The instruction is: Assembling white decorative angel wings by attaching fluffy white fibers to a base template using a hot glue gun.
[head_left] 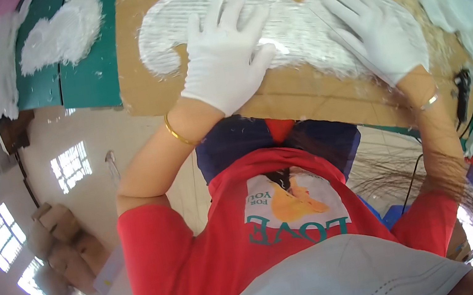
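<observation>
Here, two gloved hands [225, 62] [377, 33], one white pad [299, 34]

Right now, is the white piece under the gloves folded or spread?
Spread: the white piece lies flat on the brown board, its outline visible beyond left hand and right hand.

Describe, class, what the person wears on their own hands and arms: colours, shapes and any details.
The left hand and right hand wear close-fitting white gloves that end at the wrists. On the left wrist is a slim gold-coloured bangle; on the right, a narrow, shiny band. The left sleeve and right sleeve are short and red, leaving the forearms bare.
</observation>
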`<state>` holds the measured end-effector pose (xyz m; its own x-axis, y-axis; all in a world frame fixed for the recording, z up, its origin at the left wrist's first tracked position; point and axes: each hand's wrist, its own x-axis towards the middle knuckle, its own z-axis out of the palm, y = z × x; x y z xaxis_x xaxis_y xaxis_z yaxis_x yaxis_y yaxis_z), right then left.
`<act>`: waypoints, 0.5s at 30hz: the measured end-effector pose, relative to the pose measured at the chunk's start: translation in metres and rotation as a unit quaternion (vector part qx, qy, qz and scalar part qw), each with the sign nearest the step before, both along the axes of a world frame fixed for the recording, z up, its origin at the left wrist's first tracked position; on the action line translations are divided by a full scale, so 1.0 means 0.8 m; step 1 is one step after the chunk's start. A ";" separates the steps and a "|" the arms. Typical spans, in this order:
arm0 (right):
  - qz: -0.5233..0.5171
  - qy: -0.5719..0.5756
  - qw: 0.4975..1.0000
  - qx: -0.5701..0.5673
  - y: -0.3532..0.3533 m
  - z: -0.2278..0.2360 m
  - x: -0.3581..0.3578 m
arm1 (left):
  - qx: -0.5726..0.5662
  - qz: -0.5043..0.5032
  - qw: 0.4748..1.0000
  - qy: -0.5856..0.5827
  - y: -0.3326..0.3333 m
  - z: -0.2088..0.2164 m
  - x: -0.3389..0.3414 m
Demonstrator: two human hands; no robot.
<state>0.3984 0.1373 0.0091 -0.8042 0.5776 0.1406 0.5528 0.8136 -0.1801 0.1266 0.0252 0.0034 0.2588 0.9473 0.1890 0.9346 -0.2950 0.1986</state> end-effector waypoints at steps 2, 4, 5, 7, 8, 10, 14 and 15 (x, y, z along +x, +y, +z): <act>-0.003 -0.039 0.999 0.002 -0.002 0.012 0.004 | -0.005 0.077 0.997 0.022 -0.016 0.019 -0.007; 0.011 -0.055 0.998 0.003 -0.001 0.022 0.002 | -0.002 0.089 0.996 0.027 -0.029 0.016 -0.022; 0.004 -0.070 0.998 0.002 -0.002 0.025 0.002 | 0.005 0.094 0.995 0.031 -0.033 0.014 -0.029; -0.004 -0.093 0.996 -0.003 -0.003 0.031 0.001 | 0.005 0.095 0.995 -0.001 -0.036 0.011 -0.028; -0.016 -0.104 0.994 0.002 -0.004 0.034 0.002 | 0.009 0.094 0.995 -0.030 -0.035 0.009 -0.028; -0.033 -0.126 0.991 0.004 -0.006 0.037 0.003 | 0.004 0.096 0.995 -0.032 -0.034 0.006 -0.031; -0.025 -0.122 0.992 0.003 -0.002 0.029 0.000 | 0.019 0.096 0.995 -0.036 -0.033 0.002 -0.032; -0.028 -0.117 0.993 -0.003 -0.004 0.027 0.000 | 0.035 0.092 0.994 -0.038 -0.035 -0.002 -0.034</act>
<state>0.3983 0.1340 0.0311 -0.7811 0.6225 -0.0490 0.6243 0.7798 -0.0458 0.0991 -0.0027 0.0018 0.0643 0.9612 0.2682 0.9570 -0.1355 0.2564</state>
